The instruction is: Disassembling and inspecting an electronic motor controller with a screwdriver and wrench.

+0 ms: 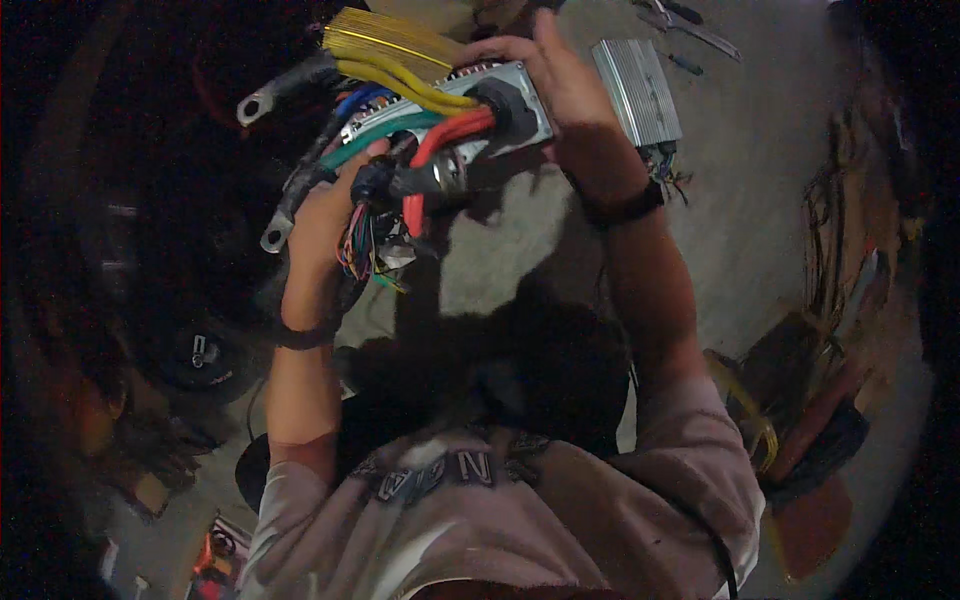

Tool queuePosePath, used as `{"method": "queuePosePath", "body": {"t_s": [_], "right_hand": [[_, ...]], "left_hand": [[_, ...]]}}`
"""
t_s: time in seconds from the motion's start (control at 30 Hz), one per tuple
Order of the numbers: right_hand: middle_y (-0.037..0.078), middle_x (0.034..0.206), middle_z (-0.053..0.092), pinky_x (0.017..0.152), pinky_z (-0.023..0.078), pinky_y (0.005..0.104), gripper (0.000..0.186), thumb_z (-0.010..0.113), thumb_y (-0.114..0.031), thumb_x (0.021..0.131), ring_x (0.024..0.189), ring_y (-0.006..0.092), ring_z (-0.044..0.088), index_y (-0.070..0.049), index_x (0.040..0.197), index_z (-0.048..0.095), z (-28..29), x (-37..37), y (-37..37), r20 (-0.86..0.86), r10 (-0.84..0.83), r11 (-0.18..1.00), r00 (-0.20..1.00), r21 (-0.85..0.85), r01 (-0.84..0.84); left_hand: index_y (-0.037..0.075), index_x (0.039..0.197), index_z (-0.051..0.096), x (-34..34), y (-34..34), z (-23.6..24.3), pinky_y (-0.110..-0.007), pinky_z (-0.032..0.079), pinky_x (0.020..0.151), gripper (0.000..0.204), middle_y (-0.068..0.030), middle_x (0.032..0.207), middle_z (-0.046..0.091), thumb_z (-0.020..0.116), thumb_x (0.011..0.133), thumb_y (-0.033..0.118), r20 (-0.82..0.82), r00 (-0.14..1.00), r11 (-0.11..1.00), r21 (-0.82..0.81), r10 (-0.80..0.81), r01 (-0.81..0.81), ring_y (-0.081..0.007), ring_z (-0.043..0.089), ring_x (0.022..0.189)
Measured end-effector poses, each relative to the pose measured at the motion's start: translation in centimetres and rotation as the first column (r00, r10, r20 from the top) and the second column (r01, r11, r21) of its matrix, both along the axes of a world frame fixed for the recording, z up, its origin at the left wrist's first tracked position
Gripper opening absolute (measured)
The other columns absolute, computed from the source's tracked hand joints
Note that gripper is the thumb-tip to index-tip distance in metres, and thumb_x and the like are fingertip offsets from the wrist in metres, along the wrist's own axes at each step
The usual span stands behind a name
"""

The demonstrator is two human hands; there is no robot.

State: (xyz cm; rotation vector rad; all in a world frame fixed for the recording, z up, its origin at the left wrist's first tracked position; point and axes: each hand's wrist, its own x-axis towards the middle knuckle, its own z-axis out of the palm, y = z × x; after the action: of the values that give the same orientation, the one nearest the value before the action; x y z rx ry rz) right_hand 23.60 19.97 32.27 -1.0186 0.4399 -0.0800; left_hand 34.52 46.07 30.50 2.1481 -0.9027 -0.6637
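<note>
Both of my hands hold up a motor controller [541, 100], a metal box with gold fins [390, 38] along its far side. My right hand [578, 95] grips its right end, the thumb side lying along the edge. Lower left, my left hand [325, 215] closes round the cable side, its fingers partly hidden behind the leads. Thick yellow cables [415, 87], a green cable [372, 140] and red cables [452, 130] come out of the end facing me. Metal ring lugs [252, 108] stick out to the left. A bundle of thin coloured wires [357, 240] hangs below.
A second, silver finned controller [637, 92] with short wires lies on the floor at right. Hand tools [690, 28] lie beyond it. A dark round object [200, 350] is at left, a red item [215, 560] at lower left. Yellow cable [765, 440] and clutter sit at lower right.
</note>
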Motion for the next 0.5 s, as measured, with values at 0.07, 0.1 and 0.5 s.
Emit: {"method": "queuePosePath", "body": {"t_s": [0.07, 0.1, 0.5], "right_hand": [[0.006, 0.106, 0.071, 0.084, 0.054, 0.0314, 0.065, 0.031, -0.056, 0.106, 0.094, 0.0144, 0.067, -0.004, 0.115, 0.068, -0.5, 0.9, -0.1, -0.074, -0.008, 1.0, 0.997, -0.004, 0.008], [0.006, 0.107, 0.072, 0.082, 0.055, 0.0344, 0.071, 0.023, -0.059, 0.106, 0.096, 0.0148, 0.068, -0.007, 0.115, 0.071, -1.2, 1.2, 1.5, -0.146, -0.01, 1.0, 0.989, -0.014, 0.008], [0.003, 0.092, 0.068, 0.083, 0.05, 0.0243, 0.06, 0.035, -0.051, 0.107, 0.089, 0.0086, 0.061, -0.005, 0.102, 0.072, -0.5, 0.8, 1.6, -0.112, 0.085, 0.746, 0.99, -0.652, -0.137]], "left_hand": [[0.022, 0.141, 0.056, 0.3, 0.0, -0.1, -0.039, 0.05, 0.08, 0.049, -0.0192, 0.101, 0.071, 0.06, 0.096, 0.043, 0.176, 0.983, 0.974, 0.208, 0.048, -0.085, -0.031, 0.07, 0.089], [0.02, 0.139, 0.058, 0.5, 0.4, -0.3, -0.039, 0.05, 0.079, 0.05, -0.0191, 0.099, 0.071, 0.06, 0.096, 0.045, 0.234, 0.971, 0.952, 0.282, 0.05, -0.117, -0.0307, 0.07, 0.088], [0.009, 0.124, 0.069, -1.2, -0.5, 1.5, -0.024, 0.05, 0.081, 0.042, -0.0082, 0.105, 0.073, 0.074, 0.09, 0.032, -0.326, 0.823, 0.864, -0.036, 0.465, -0.502, -0.0092, 0.064, 0.089]]}}
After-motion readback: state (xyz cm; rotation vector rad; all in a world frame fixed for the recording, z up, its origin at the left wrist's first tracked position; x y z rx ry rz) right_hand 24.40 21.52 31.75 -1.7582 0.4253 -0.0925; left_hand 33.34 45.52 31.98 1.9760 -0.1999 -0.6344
